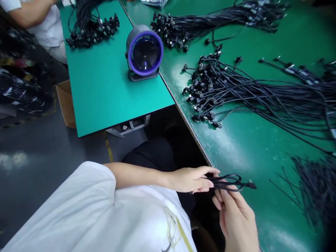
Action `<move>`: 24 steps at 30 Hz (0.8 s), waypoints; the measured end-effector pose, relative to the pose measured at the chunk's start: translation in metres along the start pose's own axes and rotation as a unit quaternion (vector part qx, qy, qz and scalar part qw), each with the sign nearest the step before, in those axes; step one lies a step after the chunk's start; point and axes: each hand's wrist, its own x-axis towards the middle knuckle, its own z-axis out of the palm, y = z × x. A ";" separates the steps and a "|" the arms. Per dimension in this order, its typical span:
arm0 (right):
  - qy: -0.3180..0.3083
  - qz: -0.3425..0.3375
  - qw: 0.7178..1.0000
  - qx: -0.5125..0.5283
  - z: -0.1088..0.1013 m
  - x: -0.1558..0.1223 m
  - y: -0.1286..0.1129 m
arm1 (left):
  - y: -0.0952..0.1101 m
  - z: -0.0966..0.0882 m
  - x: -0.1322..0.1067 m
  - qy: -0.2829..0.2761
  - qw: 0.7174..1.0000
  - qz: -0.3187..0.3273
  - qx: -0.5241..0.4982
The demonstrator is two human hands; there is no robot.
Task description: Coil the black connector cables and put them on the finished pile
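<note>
A black cable (231,178), folded into a short looped bundle, is held just over the table's front edge. My left hand (190,179) is closed round the left end of the bundle, thumb and fingers pressed on it. My right hand (237,213) comes up from below, its thumb and fingertips pinched at the lower side of the bundle. What lies right between those fingertips is partly hidden. The cable's connector (252,184) sticks out to the right, past both hands.
Loose black cables with connectors (202,94) spread across the green table (236,140). Thin black strips (312,185) lie at right. Another cable bundle (220,22) is at the back. A purple-rimmed round fan (145,52) stands on the side table (105,94). Another person's arm (34,12) shows top left.
</note>
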 end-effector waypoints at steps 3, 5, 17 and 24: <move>0.022 0.047 0.998 0.028 0.005 0.003 -0.001 | -0.002 -0.006 0.002 -0.001 1.000 -0.006 0.001; 0.030 0.060 0.997 0.037 0.009 0.004 -0.001 | -0.003 -0.007 0.006 -0.014 1.000 -0.015 0.009; 0.026 -0.006 0.998 -0.051 0.018 0.012 -0.014 | 0.021 -0.015 0.020 0.073 0.995 -0.029 -0.059; 0.189 -0.173 0.928 -0.271 0.004 0.016 -0.015 | 0.037 -0.008 0.019 0.035 0.996 -0.042 -0.075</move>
